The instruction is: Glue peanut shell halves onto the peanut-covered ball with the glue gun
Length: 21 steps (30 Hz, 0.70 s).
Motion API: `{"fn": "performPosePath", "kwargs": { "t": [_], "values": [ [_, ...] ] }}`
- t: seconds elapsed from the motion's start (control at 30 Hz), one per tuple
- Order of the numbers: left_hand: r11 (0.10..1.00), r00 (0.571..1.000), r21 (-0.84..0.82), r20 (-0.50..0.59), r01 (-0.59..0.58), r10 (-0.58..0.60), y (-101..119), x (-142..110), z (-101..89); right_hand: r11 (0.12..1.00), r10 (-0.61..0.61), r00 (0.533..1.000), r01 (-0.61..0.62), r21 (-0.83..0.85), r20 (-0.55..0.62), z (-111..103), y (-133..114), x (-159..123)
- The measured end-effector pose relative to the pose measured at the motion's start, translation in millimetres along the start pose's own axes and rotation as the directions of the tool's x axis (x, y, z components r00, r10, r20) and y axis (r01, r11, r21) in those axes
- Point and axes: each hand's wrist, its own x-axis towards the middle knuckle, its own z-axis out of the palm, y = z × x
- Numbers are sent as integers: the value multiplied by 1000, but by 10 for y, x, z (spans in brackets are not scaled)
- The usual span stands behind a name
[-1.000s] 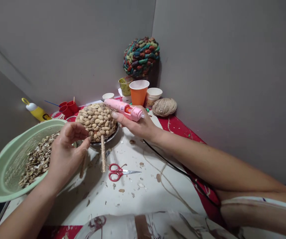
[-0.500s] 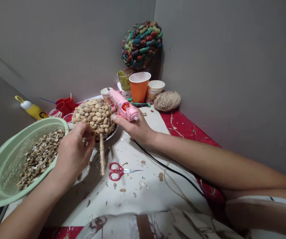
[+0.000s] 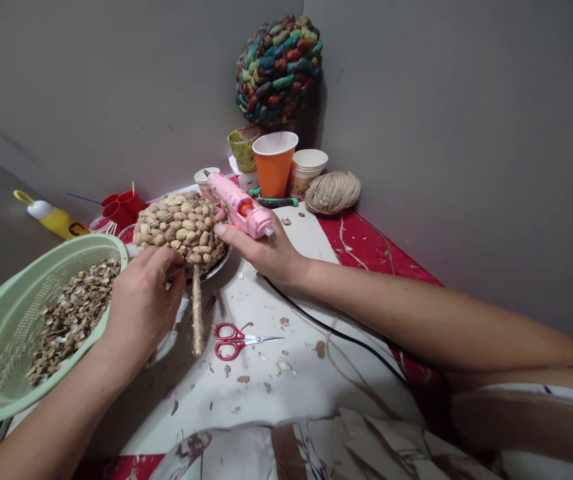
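Observation:
A ball covered with peanut shells [image 3: 179, 223] rests in a metal bowl [image 3: 219, 267], of which only part of the rim shows. From the ball a twine-wrapped stick [image 3: 197, 310] points toward me. My left hand [image 3: 144, 287] is closed, its fingertips pinched at the ball's lower left side near the stick; what they hold, if anything, is hidden. Wrapped round a pink glue gun [image 3: 239, 205], my right hand [image 3: 266, 250] is just right of the ball. The gun's nozzle points away, up and left above the ball, and a black cord trails from below the hand.
A green basket of broken shells [image 3: 51, 250] stands left. Red-handled scissors [image 3: 236, 340] lie on the white board among shell bits. Behind are an orange cup [image 3: 275, 167], paper cups [image 3: 308, 163], a twine ball [image 3: 334, 192] and a colourful shell-covered ball [image 3: 279, 73] by the wall.
The whole view has shifted slightly, so things sit a little further left and mostly higher. My left fingers have moved slightly at the ball; the right hand keeps its hold on the glue gun.

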Motion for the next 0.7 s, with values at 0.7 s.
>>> {"fn": "performPosePath", "kwargs": {
  "t": [0.7],
  "values": [
    [899,914,-351,-210,262,-348,-5,-138,-79,999,35,999,-35,-16,36,-30,-18,-20]
  ]
}}
